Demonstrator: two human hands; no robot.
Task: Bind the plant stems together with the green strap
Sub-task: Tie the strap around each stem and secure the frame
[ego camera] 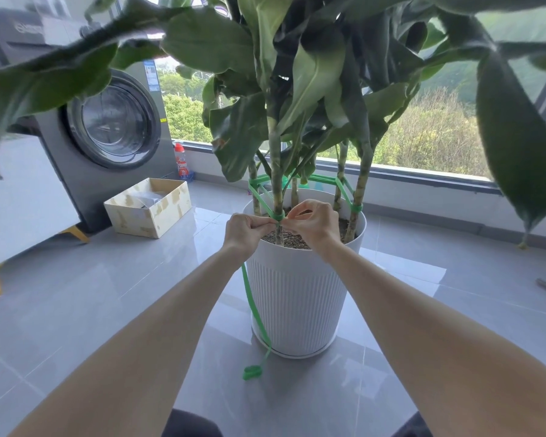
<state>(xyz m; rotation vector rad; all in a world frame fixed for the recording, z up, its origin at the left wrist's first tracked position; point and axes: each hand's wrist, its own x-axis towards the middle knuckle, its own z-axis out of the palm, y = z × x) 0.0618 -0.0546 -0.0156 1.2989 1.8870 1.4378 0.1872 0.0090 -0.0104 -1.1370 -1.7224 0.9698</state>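
Both hands meet at the near stem of the plant, just above the soil. The left hand has its fingers curled and pinches the strap on the stem's left side. The right hand pinches it on the right side, fingertips close to the left hand's. Between them the strap is wound round the near stem in a tight band.

From that band the strap runs up and left to the left stem, across the far side to a far stem, then down to the right stem, where it is wound round several times. It forms a loop about the stems over the pot. A loose tail hangs below the left hand, down the pot's left side to the floor, ending in a small curl near the pot's base.

The white ribbed pot stands on the grey tiled floor, in front of a wide window. Large leaves fill the top of the view. At the far left stand a washer, an open box on the floor beside it, and a red-capped bottle by the window sill.
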